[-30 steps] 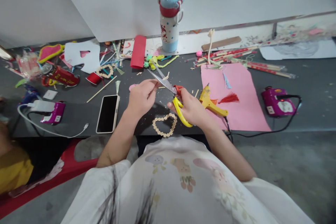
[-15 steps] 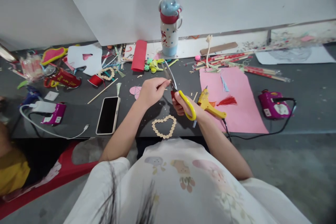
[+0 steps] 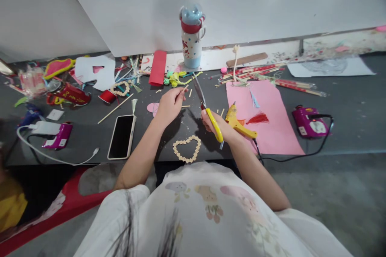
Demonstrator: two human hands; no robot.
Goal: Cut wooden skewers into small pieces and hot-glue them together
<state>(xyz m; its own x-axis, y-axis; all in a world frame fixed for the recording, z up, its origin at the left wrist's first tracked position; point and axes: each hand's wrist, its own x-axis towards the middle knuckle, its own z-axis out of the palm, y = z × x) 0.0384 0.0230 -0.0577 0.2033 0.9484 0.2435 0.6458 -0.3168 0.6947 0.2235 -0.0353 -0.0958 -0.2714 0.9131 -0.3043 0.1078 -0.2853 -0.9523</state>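
My left hand (image 3: 169, 104) is closed, pinching a short wooden stick (image 3: 186, 87) between thumb and fingers. My right hand (image 3: 208, 121) grips yellow-handled scissors (image 3: 214, 125); the blades point up and away, look closed, and stand apart from the stick. Between my forearms, near the table's front edge, lies a heart outline (image 3: 180, 143) made of small pale wooden pieces. Several short stick pieces (image 3: 190, 92) are scattered around my hands. A pink paper oval (image 3: 152, 107) lies by my left wrist, partly hidden by it.
A yellow glue gun (image 3: 241, 125) rests on pink paper (image 3: 276, 136) at right, its cord running to a purple power box (image 3: 310, 122). Behind stands a water bottle (image 3: 192, 44). A phone (image 3: 122, 136) and a long stick (image 3: 115, 108) lie left. Part of another person shows far left.
My left hand has moved left, away from the scissors, with the short stick in it. The scissor blades have gone from spread to closed.
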